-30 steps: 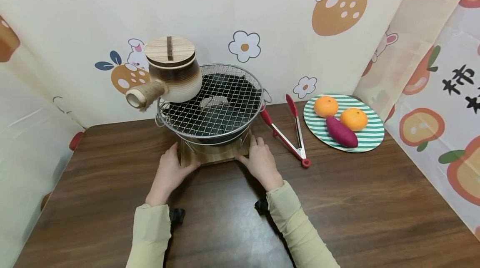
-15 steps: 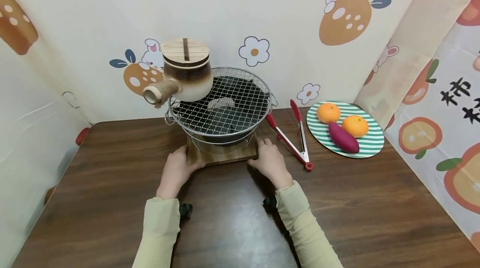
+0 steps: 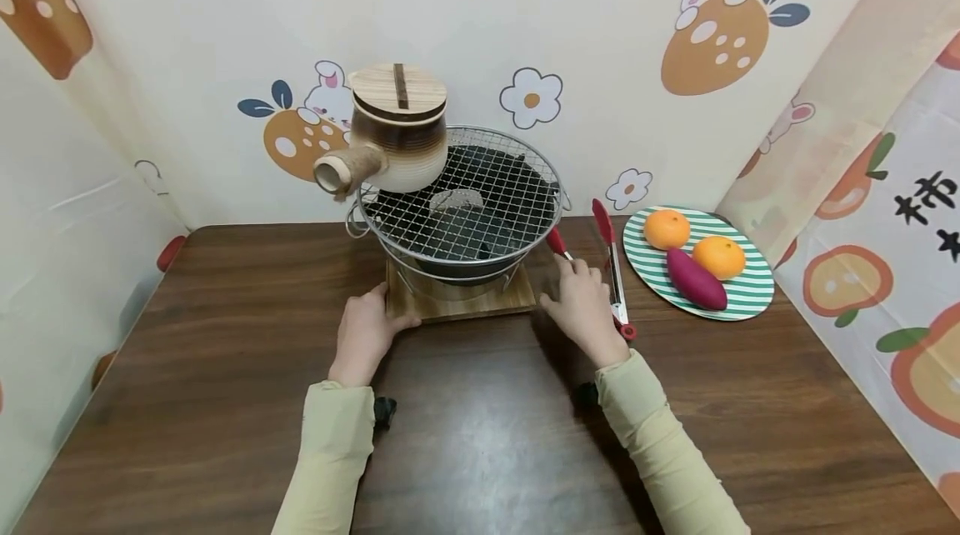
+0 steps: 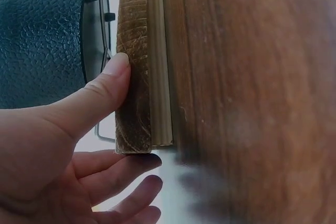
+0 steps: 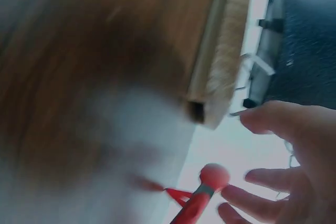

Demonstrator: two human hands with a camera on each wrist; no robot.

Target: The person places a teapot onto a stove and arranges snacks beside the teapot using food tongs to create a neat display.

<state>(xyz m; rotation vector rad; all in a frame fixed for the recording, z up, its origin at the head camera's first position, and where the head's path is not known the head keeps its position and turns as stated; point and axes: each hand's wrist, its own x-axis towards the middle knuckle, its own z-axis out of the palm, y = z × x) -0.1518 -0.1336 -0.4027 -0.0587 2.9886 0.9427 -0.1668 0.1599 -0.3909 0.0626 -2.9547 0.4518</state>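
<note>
A round black grill (image 3: 480, 271) with a wire mesh top stands on a wooden board (image 3: 472, 306). On the mesh's left part sits a brown and cream pot (image 3: 408, 153) with a wooden lid and a rope-wrapped side handle. My left hand (image 3: 365, 333) grips the board's near left corner, thumb on the front edge and fingers at the side, as the left wrist view shows. My right hand (image 3: 587, 306) is off the board's right side, fingers spread and holding nothing. Red-tipped tongs (image 3: 617, 285) lie spread beside it, partly hidden behind this hand.
Right of the tongs, a green-striped oval plate (image 3: 756, 283) bears two oranges (image 3: 667, 229) and a purple sweet potato (image 3: 697, 280). A patterned wall covering (image 3: 465, 10) rises right behind the grill. Dark wooden table (image 3: 480, 427) extends in front.
My right hand has let go of the board's right edge and shifted right, over part of the tongs. The left hand stays at its corner. The head view has shifted left.
</note>
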